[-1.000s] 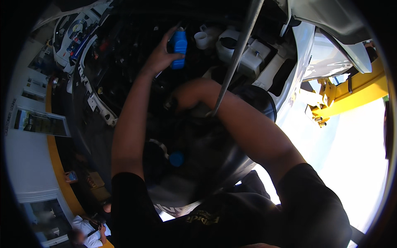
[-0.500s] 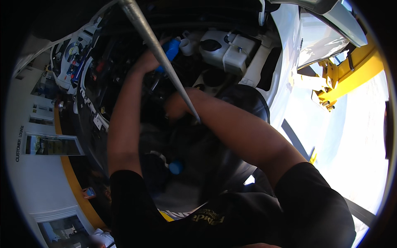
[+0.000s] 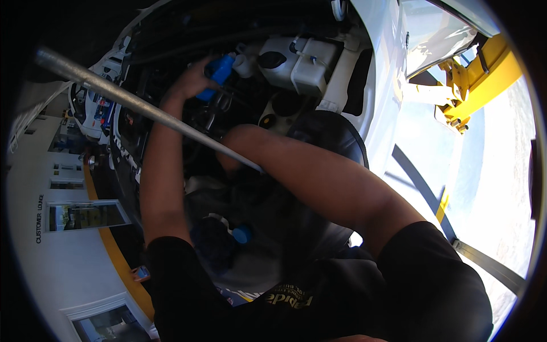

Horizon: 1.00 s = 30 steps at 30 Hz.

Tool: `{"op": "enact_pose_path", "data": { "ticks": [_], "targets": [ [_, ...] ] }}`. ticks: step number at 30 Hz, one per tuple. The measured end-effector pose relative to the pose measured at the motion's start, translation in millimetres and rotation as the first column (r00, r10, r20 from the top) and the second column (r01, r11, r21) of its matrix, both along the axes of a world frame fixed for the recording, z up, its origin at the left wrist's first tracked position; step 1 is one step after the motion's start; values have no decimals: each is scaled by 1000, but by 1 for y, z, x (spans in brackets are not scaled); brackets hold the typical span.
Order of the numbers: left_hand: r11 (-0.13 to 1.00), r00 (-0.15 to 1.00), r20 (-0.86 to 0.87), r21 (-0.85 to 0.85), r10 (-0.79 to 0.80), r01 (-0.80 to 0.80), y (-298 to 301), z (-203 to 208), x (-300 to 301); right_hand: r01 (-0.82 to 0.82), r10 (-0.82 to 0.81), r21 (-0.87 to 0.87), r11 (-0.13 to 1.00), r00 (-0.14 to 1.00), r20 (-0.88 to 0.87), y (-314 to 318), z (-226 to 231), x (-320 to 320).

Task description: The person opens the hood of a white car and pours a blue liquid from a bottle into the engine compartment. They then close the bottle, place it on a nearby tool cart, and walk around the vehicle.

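Over the engine bay [image 3: 199,137], my left hand [image 3: 191,82] is closed around a blue bottle-shaped object [image 3: 221,69], which tilts with its upper end near a small white filler neck [image 3: 244,65]. Its exact kind I cannot make out. My right hand [image 3: 229,162] reaches low into the bay below it. Those fingers are hidden, and what they touch does not show. A long metal rod [image 3: 142,105] slants across the view in front of both forearms, its lower end at my right forearm. Whether any hand touches the rod I cannot tell.
A translucent white reservoir with a black cap [image 3: 299,65] sits to the right of the filler neck. Near me, a blue cap [image 3: 242,233] and a dark cloth [image 3: 213,242] lie on a black cover. A yellow lift arm [image 3: 484,85] stands at far right.
The rod's upper end has swung to the left. My left hand and the blue object appear slightly further left as the view shifts. My right hand has dropped further from sight.
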State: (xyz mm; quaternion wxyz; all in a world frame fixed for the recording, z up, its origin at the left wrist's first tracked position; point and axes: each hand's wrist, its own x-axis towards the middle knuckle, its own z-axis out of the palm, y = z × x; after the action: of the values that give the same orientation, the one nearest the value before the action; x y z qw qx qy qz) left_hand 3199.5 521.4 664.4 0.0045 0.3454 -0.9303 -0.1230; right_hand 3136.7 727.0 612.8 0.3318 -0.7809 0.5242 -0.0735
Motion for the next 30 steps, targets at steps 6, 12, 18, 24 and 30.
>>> {"op": "enact_pose_path", "data": {
  "ticks": [6,12,18,24,30],
  "targets": [
    [1000,999,52,18,-6,5,2,10,-3,-2,2,39,999,1000,-2,5,8,-3],
    [1000,997,78,14,-7,6,4,15,-4,-11,13,82,997,1000,-22,15,21,-7],
    [1000,993,115,15,13,-15,0,14,-5,-28,30,75,997,999,-30,12,18,-6],
    [1000,995,98,29,1,-4,-2,13,-5,-25,28,49,998,999,-44,16,22,-7],
    [999,991,131,27,39,-43,-1,16,-7,-37,40,60,998,998,-50,7,5,-2]
  ]
}}
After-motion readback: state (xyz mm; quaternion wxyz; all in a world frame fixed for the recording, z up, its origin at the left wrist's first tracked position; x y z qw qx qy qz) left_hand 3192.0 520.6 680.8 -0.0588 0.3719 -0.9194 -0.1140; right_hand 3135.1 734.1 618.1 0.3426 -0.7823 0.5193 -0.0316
